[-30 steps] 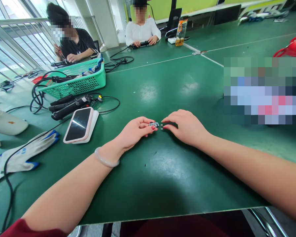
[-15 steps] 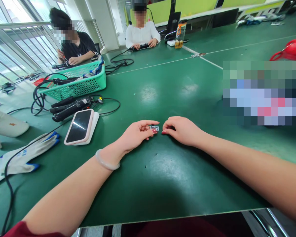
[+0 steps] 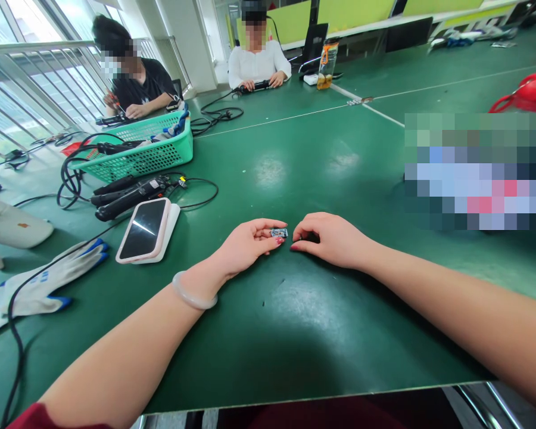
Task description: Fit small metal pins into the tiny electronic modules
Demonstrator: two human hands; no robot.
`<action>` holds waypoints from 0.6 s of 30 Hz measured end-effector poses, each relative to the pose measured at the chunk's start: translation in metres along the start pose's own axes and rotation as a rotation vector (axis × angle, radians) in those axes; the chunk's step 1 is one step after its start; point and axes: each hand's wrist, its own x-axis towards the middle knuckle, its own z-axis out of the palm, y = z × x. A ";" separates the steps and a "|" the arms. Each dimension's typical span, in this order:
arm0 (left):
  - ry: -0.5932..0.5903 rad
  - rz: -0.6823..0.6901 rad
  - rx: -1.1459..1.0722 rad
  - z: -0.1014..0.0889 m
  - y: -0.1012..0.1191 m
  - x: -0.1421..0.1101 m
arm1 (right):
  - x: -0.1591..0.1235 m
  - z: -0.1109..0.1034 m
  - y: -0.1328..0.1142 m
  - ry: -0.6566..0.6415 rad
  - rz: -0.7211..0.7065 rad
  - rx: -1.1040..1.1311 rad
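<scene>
- Left hand lies palm-down on the counter, fingers pinching a tiny metal part.
- Right hand at its 3 o'clock, fingers curled, grip unclear.

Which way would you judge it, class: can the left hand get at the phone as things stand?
Probably yes. The left hand pinches a small part, so it would have to let go first. The phone lies face up to its left on the table, with only bare green surface between them.

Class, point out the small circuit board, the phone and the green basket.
small circuit board [image 3: 279,232], head view, its top face.
phone [image 3: 143,228], head view, middle of its screen.
green basket [image 3: 149,156], head view, its near wall.
</scene>
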 end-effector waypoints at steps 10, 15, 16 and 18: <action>-0.018 0.002 0.031 0.003 -0.005 0.001 | -0.002 -0.004 0.006 0.038 0.014 -0.173; -0.004 -0.005 0.048 0.003 -0.004 0.001 | -0.001 -0.004 0.003 0.070 -0.004 -0.279; 0.000 -0.003 0.046 0.004 -0.004 0.001 | -0.001 -0.005 0.002 0.099 0.016 -0.269; 0.006 0.002 0.041 0.005 -0.004 0.001 | -0.002 -0.006 -0.003 0.171 0.045 -0.210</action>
